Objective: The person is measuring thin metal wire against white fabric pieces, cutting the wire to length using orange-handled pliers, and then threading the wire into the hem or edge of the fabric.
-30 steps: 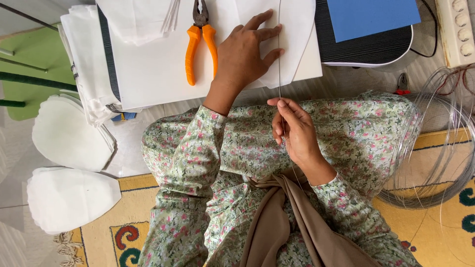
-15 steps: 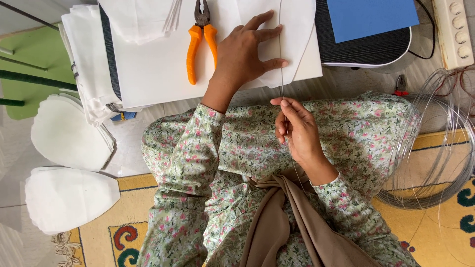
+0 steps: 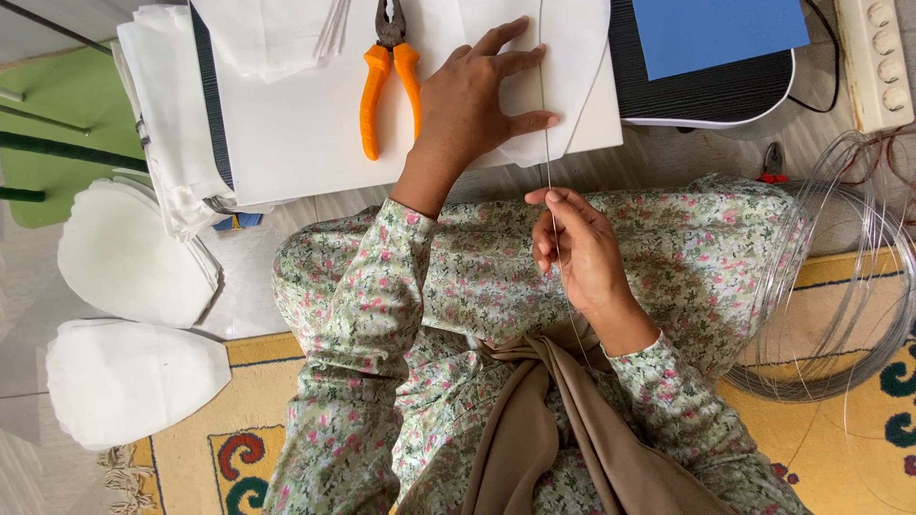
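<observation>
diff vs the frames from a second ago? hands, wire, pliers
Almost nothing. The right hand still pinches the thin wire and may have crept slightly toward the white board. The left hand stays flat on the fabric piece; the pliers have not moved.

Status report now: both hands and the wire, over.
Left hand flat on white fabric piece. Right hand pinching thin wire. Orange pliers beside left hand, untouched.

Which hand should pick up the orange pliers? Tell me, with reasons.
Left, probably. The left hand lies flat on the white sheet right beside the orange pliers, while the right hand pinches the thin wire farther away.
</observation>
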